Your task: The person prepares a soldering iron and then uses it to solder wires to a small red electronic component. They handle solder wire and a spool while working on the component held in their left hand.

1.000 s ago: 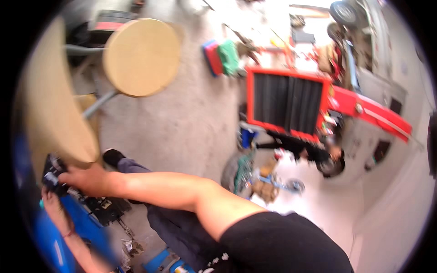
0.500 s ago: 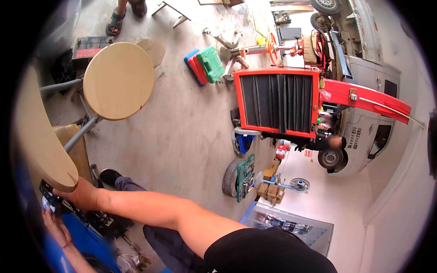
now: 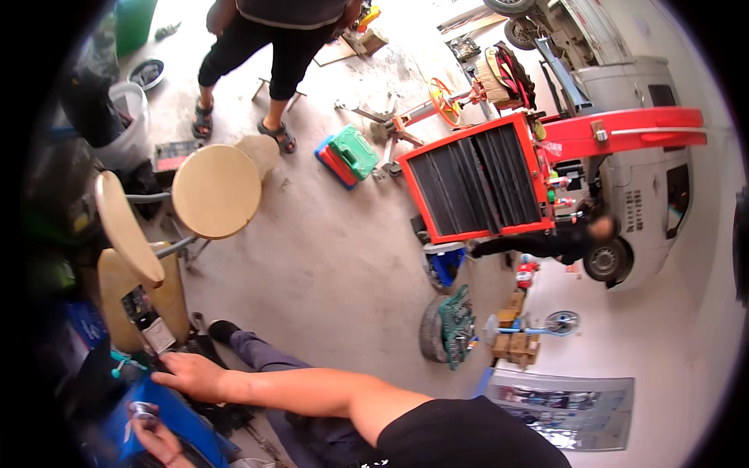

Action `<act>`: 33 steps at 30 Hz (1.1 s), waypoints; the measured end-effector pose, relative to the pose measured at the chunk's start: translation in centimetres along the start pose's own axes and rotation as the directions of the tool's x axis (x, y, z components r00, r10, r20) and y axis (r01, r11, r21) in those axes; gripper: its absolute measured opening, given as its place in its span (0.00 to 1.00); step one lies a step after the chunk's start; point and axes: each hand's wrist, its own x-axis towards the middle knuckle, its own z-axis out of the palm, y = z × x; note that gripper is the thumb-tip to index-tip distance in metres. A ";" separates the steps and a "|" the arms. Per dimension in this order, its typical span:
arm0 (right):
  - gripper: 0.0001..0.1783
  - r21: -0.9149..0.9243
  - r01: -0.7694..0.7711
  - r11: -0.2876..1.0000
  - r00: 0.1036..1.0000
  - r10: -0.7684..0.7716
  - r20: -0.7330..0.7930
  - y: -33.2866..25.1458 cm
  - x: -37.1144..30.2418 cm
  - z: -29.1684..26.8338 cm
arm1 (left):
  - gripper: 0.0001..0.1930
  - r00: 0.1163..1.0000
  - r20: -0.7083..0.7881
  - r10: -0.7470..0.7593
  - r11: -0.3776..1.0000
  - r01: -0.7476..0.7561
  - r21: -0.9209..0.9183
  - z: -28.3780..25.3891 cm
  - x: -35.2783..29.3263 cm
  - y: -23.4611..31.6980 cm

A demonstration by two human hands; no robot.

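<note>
Silver pc (image 3: 143, 410) in L hand (image 3: 158, 441), R (image 3: 191, 377) now apart.

A chair (image 3: 217, 191) with a round wooden seat stands on the concrete floor (image 3: 328, 249), near a standing person (image 3: 287, 39) in dark shorts and sandals. A green case (image 3: 355, 152) lies against a red one (image 3: 334, 164). Past them stands a red cabinet (image 3: 476, 179) with black drawer fronts, a grey van (image 3: 641, 179) behind. A teal tool tray (image 3: 459, 327) is beside a tire (image 3: 431, 331). Cardboard boxes (image 3: 517, 345) sit near what may be a fan (image 3: 562, 322), too small to be sure. A white bucket (image 3: 134, 140) is at the upper left.
</note>
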 end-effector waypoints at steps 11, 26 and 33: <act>0.35 0.083 -0.128 0.988 0.992 0.129 -0.014 -24.4 -10.6 -13.9 | 0.12 0.937 0.349 0.009 0.909 -0.153 0.388 7.9 -32.5 5.2; 0.30 -0.008 0.085 0.996 0.972 -0.081 0.220 -43.3 -20.2 -17.2 | 0.13 0.873 0.412 0.262 0.710 -0.464 0.531 4.0 -54.7 7.5; 0.43 0.246 0.220 0.944 0.950 -0.265 0.167 -46.2 -28.9 -16.8 | 0.14 0.875 0.364 0.319 0.724 -0.473 0.503 -1.7 -63.6 0.5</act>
